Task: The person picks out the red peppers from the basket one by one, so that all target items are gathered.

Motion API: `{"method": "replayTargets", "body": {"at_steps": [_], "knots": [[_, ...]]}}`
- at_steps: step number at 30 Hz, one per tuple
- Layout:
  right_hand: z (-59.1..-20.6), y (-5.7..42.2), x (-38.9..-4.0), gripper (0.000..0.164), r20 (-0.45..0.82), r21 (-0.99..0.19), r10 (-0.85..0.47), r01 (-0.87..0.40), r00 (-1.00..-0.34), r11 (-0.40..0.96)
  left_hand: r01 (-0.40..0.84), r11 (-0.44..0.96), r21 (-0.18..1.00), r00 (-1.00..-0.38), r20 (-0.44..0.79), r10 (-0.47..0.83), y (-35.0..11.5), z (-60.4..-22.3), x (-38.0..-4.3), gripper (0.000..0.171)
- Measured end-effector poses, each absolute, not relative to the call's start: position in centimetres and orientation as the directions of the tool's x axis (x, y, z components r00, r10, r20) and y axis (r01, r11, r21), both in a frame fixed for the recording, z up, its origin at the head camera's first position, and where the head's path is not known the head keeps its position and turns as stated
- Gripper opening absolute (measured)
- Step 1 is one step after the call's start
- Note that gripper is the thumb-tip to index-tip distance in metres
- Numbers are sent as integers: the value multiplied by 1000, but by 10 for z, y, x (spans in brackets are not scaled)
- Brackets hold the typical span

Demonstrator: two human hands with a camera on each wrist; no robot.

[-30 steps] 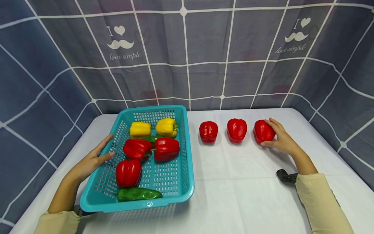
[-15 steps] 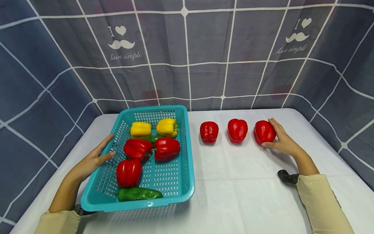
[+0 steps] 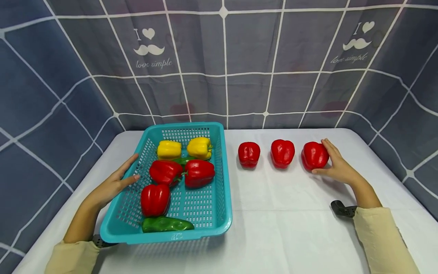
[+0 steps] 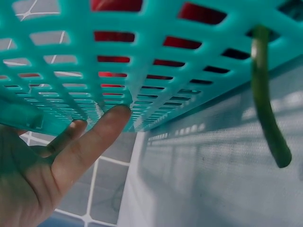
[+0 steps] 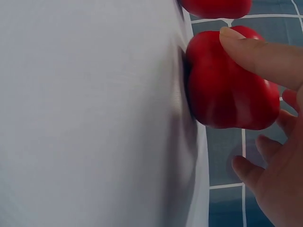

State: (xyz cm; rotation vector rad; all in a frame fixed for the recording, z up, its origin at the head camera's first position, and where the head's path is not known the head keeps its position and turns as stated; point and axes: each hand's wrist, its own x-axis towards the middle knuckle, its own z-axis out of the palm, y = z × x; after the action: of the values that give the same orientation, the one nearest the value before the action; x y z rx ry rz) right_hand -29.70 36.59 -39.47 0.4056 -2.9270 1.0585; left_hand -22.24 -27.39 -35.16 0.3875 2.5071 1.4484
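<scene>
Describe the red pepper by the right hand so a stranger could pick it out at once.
Find the turquoise basket on the white cloth. To its right, three red peppers sit in a row. Yours is the end pepper, farthest from the basket and the only one with the right hand against it.

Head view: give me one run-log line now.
left hand: at left side of basket; right hand: at rightmost red pepper; two other red peppers: on white cloth; in basket: red, yellow, green peppers
</scene>
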Motion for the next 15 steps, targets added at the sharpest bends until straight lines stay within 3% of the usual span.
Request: {"method": "replayTargets", "body": {"at_steps": [15], "knots": [[-387, 349, -296, 107, 166, -545, -259, -308, -951, 780, 121, 479, 870, -948, -42, 315, -272, -353, -222, 71]]}}
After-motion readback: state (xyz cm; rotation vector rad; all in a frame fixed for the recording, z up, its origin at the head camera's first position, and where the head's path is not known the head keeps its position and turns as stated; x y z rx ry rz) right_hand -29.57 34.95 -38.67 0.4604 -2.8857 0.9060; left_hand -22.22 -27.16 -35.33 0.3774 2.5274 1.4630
